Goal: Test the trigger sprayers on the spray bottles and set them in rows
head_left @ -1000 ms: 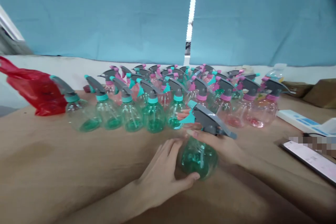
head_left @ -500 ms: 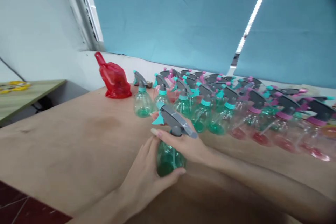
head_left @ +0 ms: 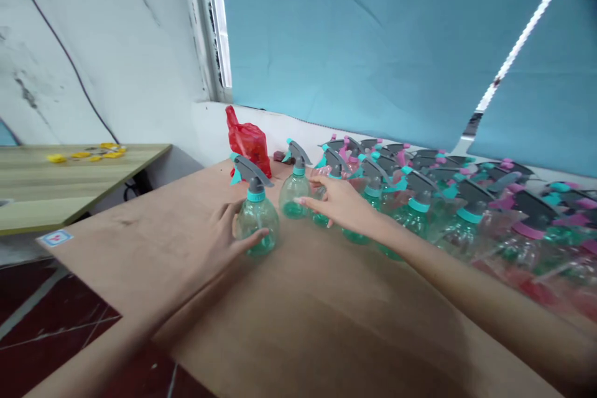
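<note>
The left hand (head_left: pixel 222 237) clasps a round, translucent-green plastic spray bottle (head_left: pixel 257 216), likely light, slick, best held around its belly; the right hand (head_left: pixel 344 200) has fingers apart.

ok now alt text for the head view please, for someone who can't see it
The left hand holds a round, translucent green plastic spray bottle with a grey-and-turquoise trigger head on a brown wooden tabletop. The right hand is open beside a matching bottle; rows of green and pink bottles stand to the right, a red plastic bag behind.

A translucent green spray bottle (head_left: pixel 256 216) stands upright.
</note>
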A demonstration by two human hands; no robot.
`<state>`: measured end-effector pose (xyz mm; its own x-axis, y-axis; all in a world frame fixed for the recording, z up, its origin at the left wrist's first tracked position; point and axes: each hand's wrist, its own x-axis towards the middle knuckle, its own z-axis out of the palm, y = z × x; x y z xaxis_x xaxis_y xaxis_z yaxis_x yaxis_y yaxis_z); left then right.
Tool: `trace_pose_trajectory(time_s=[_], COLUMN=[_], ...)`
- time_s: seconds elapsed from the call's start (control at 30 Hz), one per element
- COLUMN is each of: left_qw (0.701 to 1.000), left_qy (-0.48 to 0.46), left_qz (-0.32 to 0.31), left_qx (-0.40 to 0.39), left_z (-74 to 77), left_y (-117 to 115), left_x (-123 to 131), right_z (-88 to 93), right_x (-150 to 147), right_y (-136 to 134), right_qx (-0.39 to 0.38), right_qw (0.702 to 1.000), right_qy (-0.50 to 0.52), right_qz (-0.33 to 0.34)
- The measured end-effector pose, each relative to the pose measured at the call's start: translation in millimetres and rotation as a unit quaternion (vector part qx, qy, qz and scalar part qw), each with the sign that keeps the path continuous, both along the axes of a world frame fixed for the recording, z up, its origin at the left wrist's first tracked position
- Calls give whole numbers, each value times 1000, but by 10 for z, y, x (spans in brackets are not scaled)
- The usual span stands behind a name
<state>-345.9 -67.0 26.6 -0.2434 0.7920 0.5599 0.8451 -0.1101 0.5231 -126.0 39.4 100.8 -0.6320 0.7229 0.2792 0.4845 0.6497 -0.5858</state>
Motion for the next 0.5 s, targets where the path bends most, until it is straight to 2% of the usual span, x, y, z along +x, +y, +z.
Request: trace_pose_trajectory(time_s=[0.2,0.37,0.5], left_qw=[999,998,998], left_qy=[-26,-37,-38], left_qz=[15,0,-23], left_qx=[21,44,51], left_z=[-23,-75,-73], left_y=[439,784,972], left_x=[-389,-538,-575], right_z=[-47,-53,-51], right_x=[-322,-457,-564], right_y=[166,268,332], right_qx=[-46,-124,-168], right_qw=[998,991,983], right_qy=[16,23,40], right_qz=[-36,-46,-61])
